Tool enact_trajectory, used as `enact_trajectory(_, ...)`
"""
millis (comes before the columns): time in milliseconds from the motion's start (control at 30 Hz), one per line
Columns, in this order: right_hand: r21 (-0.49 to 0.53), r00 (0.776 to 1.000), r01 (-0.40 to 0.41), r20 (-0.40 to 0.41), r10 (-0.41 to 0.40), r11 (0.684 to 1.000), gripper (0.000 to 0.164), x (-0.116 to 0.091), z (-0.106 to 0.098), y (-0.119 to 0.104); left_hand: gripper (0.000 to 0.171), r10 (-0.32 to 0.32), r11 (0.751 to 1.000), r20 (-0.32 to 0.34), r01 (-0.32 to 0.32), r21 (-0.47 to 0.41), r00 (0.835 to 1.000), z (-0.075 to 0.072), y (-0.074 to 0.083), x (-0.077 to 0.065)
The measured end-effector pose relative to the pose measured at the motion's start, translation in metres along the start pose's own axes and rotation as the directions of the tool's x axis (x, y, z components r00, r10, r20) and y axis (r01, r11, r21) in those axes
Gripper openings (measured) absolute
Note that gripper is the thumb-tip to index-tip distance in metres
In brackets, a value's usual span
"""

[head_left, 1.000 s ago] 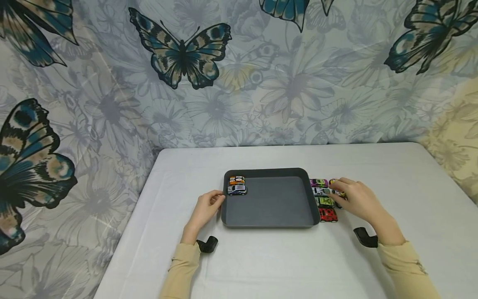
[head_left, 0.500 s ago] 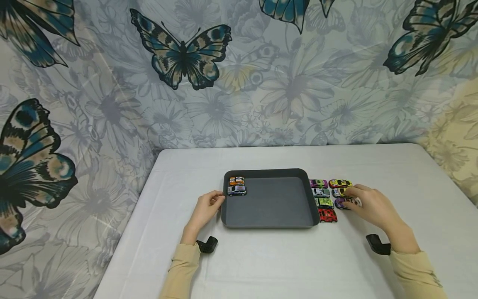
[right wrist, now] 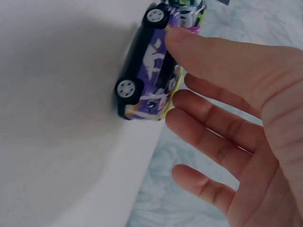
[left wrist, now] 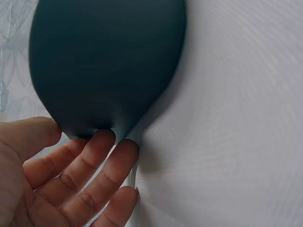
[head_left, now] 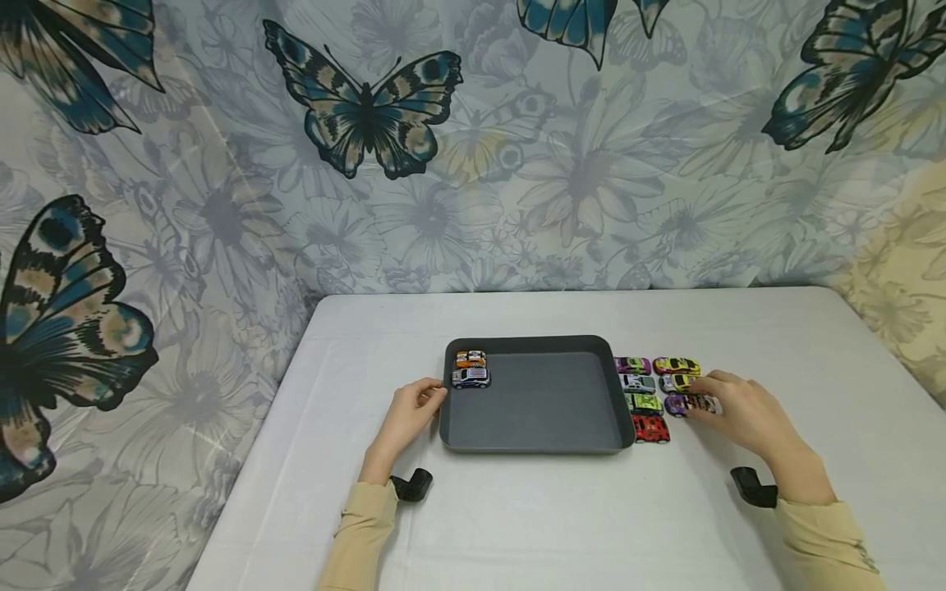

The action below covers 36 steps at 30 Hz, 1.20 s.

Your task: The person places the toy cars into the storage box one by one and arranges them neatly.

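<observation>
Just right of the tray [head_left: 543,410] on the counter [head_left: 562,525], a red car [head_left: 650,429] is sitting. The left hand [head_left: 406,412] is pinching the tray's left end; right of the tray, the right hand [head_left: 748,417] is gripping a purple car [right wrist: 150,66]. Farther off, a silver car [head_left: 470,378] and an orange car [head_left: 470,359] are sitting inside the tray's far left corner.

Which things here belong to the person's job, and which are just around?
Part of the job:
left hand
right hand
purple toy car
gray tray
two toy cars in it
six other toy cars beside it

Just around:
white table
butterfly-print backdrop
black wrist cameras
</observation>
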State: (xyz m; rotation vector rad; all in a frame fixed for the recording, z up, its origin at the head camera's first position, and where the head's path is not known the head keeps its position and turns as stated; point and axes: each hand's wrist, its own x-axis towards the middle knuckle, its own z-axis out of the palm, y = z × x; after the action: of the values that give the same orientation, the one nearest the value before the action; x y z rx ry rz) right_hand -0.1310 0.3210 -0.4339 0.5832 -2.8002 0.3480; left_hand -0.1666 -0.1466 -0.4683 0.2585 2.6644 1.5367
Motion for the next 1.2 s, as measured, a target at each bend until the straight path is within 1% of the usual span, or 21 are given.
enact_trajectory(300, -0.027, 0.999, -0.020, 0.036, 0.021, 0.999, 0.031, -0.0042, 0.0025, 0.0068, 0.025, -0.008, 1.000, -0.005, 0.008, 0.006, 1.000, 0.0011, 0.0002, -0.0007)
enact_trajectory(500, -0.015, 0.994, -0.063, 0.084, 0.064, 0.998, 0.033, -0.0047, 0.0026, 0.0071, 0.026, -0.002, 1.000, -0.003, 0.002, 0.014, 1.000, 0.0006, 0.0005, -0.0005)
enact_trajectory(667, 0.002, 0.991, -0.084, 0.103, 0.083, 0.996, 0.033, -0.0049, 0.0039, 0.0073, 0.026, 0.004, 1.000, -0.005, -0.004, 0.010, 1.000, 0.0005, -0.0009, 0.0000)
enact_trajectory(900, 0.007, 0.992, -0.080, 0.096, 0.079, 0.997, 0.031, -0.0054, 0.0055, 0.0089, 0.025, 0.012, 1.000, -0.004, -0.012, 0.001, 1.000, 0.0007, -0.0022, 0.0004)
enact_trajectory(1200, -0.001, 0.993, -0.065, 0.094, 0.065, 0.998, 0.030, -0.0053, 0.0054, 0.0082, 0.025, 0.013, 1.000, -0.006, -0.013, 0.013, 1.000, 0.0000, -0.0026, 0.0010)
